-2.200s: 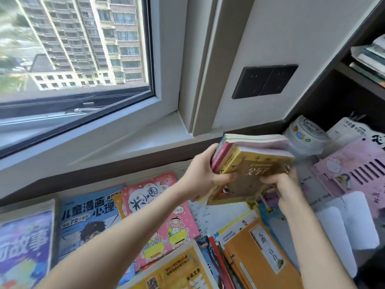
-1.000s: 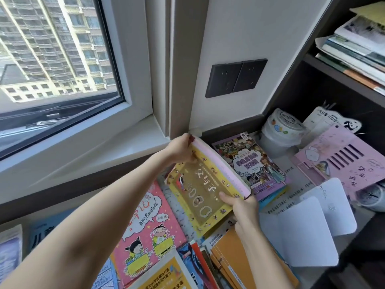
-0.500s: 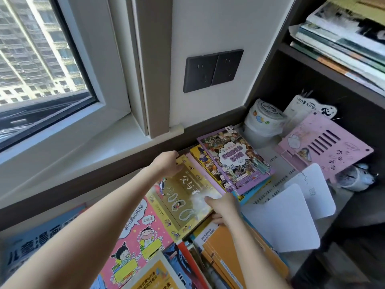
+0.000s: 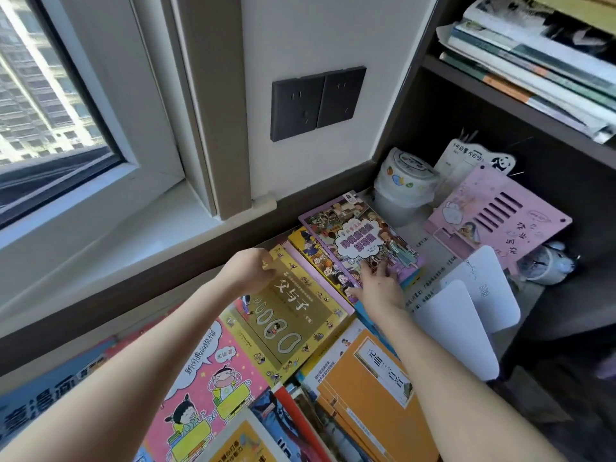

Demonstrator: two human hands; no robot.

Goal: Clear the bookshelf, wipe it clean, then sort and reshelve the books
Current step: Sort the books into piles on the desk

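Window [image 4: 50, 95] L, dark sockets [image 4: 318, 103] on wall [image 4: 326, 31].

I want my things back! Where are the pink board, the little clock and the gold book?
pink board [image 4: 540, 225], head view, flat face beside its slots.
little clock [image 4: 546, 273], head view, its white body.
gold book [image 4: 293, 315], head view, middle of cover.

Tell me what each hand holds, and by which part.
Left hand grips the gold book by its far corner. Right hand holds nothing; its fingers lie flat on the purple comic.

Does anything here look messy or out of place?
Yes. The gold-covered book and its neighbours lie flat and overlapping, not standing shelved. A small clock at the right seems tipped on its side.
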